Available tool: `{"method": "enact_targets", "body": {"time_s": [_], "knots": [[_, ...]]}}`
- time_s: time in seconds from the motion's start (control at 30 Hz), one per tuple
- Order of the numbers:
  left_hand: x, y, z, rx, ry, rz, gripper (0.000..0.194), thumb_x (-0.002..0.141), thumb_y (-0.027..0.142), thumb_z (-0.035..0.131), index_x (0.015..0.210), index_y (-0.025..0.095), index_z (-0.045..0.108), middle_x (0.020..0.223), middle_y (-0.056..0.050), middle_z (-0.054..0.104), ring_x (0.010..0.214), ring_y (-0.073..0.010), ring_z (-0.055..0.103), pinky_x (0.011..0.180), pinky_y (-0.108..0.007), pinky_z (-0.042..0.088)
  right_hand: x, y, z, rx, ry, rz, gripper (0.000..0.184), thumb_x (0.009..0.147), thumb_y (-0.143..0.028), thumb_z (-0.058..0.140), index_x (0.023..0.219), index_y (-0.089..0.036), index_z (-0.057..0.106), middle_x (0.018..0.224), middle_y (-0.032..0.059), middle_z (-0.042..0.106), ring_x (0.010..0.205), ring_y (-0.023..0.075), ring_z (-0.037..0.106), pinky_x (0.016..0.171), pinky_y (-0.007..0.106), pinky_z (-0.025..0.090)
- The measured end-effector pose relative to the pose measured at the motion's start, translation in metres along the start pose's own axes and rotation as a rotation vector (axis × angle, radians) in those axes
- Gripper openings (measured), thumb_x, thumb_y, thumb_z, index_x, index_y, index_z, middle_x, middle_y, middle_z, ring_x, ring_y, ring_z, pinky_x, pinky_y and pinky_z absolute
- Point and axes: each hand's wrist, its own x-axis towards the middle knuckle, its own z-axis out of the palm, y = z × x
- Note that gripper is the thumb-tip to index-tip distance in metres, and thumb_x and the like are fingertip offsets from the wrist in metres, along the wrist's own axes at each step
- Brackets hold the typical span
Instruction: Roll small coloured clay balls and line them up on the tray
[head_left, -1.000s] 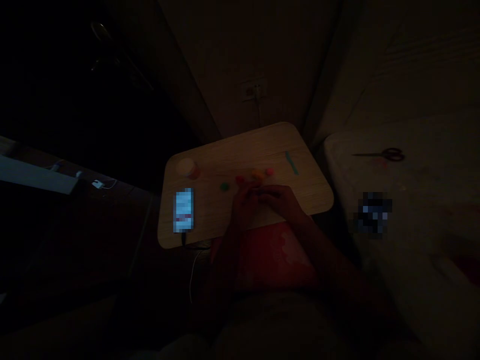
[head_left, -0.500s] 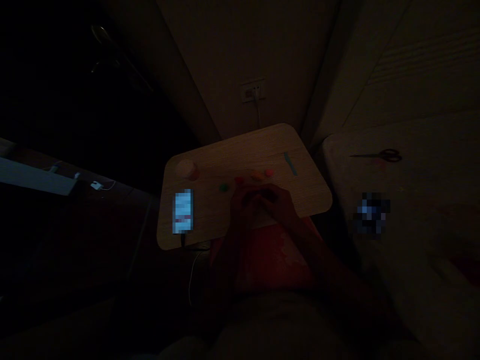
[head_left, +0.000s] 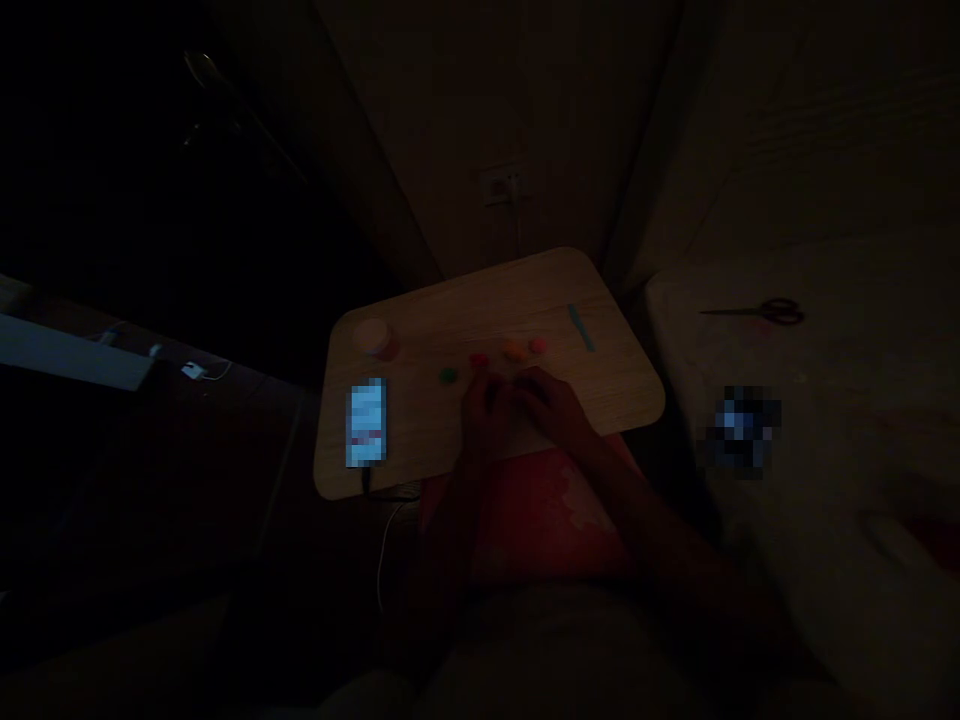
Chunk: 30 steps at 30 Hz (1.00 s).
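At a wooden table (head_left: 450, 305) in near darkness, holds left hand (head_left: 480, 407) and right hand (head_left: 555, 405) close together and curled, too dark to tell whether pinching anything. Has a red lump (head_left: 478, 359) just beyond the left hand, an orange lump (head_left: 514, 350) and a pink lump (head_left: 538, 345) past the right, a green lump (head_left: 448, 376) farther left, and a glowing phone (head_left: 366, 422) near the table's left edge.

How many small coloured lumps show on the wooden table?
4: left to right, the green lump, the red lump, the orange lump and the pink lump, near the left hand and right hand, which may hide more.
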Motion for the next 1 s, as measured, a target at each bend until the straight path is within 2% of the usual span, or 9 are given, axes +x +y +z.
{"method": "enact_targets", "body": {"time_s": [0.1, 0.3, 0.43, 0.53, 0.67, 0.83, 1.0], "knots": [[-0.0027, -0.0007, 0.0018, 0.059, -0.089, 0.013, 0.046, 0.1, 0.06, 0.051, 0.078, 0.021, 0.062, 0.07, -0.002, 0.061, 0.067, -0.0167, 0.058, 0.066, -0.03, 0.05, -0.0001, 0.0003, -0.0018, 0.034, 0.005, 0.029, 0.02, 0.092, -0.04, 0.064, 0.097, -0.021, 0.068, 0.091, 0.0048, 0.076, 0.083, 0.0203, 0.068, 0.077, 0.032, 0.054], [-0.0008, -0.0022, -0.0017, 0.03, -0.135, 0.015, 0.056, 0.1, 0.067, 0.044, 0.083, 0.02, 0.068, 0.074, -0.005, 0.066, 0.068, -0.0186, 0.062, 0.068, -0.034, 0.056, 0.0002, -0.0015, -0.0018, 0.055, -0.06, 0.017, 0.025, 0.098, -0.046, 0.058, 0.096, -0.022, 0.064, 0.088, 0.0031, 0.072, 0.079, 0.0191, 0.064, 0.073, 0.031, 0.052], [0.0012, -0.0038, -0.0029, 0.035, -0.185, 0.073, 0.054, 0.101, 0.065, 0.045, 0.085, 0.019, 0.07, 0.076, -0.005, 0.067, 0.069, -0.0182, 0.062, 0.07, -0.034, 0.056, 0.0018, -0.005, -0.0054, 0.075, -0.147, 0.016, 0.028, 0.099, -0.049, 0.056, 0.091, -0.022, 0.062, 0.084, 0.0021, 0.068, 0.078, 0.0192, 0.061, 0.075, 0.031, 0.05], [0.0008, -0.0052, -0.003, 0.021, -0.213, 0.075, 0.052, 0.102, 0.063, 0.045, 0.085, 0.019, 0.067, 0.077, -0.004, 0.065, 0.071, -0.0175, 0.06, 0.07, -0.032, 0.053, 0.0029, -0.0047, -0.0085, 0.131, -0.164, 0.005, 0.024, 0.097, -0.044, 0.059, 0.09, -0.022, 0.062, 0.084, 0.0023, 0.067, 0.079, 0.0191, 0.06, 0.076, 0.031, 0.049], [0.0, -0.0047, -0.0042, 0.016, -0.234, 0.078, 0.05, 0.103, 0.06, 0.045, 0.077, 0.019, 0.058, 0.071, -0.001, 0.056, 0.066, -0.015, 0.052, 0.064, -0.029, 0.044, 0.0023, -0.0009, -0.0096, 0.176, -0.121, -0.001, 0.017, 0.092, -0.038, 0.064, 0.088, -0.021, 0.065, 0.082, 0.0021, 0.066, 0.079, 0.0189, 0.059, 0.074, 0.03, 0.047], [-0.0009, -0.0003, -0.0034, 0.016, -0.179, 0.073, 0.049, 0.099, 0.06, 0.051, 0.071, 0.02, 0.055, 0.068, -0.001, 0.054, 0.065, -0.0156, 0.051, 0.062, -0.029, 0.041, -0.0009, 0.0008, -0.0085, 0.168, -0.056, 0.014, 0.015, 0.087, -0.034, 0.067, 0.082, -0.02, 0.067, 0.076, 0.001, 0.063, 0.073, 0.0169, 0.057, 0.068, 0.029, 0.044], [-0.0019, 0.0044, -0.0002, -0.044, -0.143, -0.008, 0.05, 0.098, 0.061, 0.053, 0.069, 0.019, 0.054, 0.064, 0.001, 0.05, 0.062, -0.014, 0.046, 0.06, -0.027, 0.039, -0.0006, 0.0021, -0.0054, 0.222, -0.001, 0.093, 0.023, 0.087, -0.041, 0.068, 0.08, -0.02, 0.068, 0.074, 0.0016, 0.064, 0.069, 0.0164, 0.055, 0.064, 0.029, 0.045]]}}
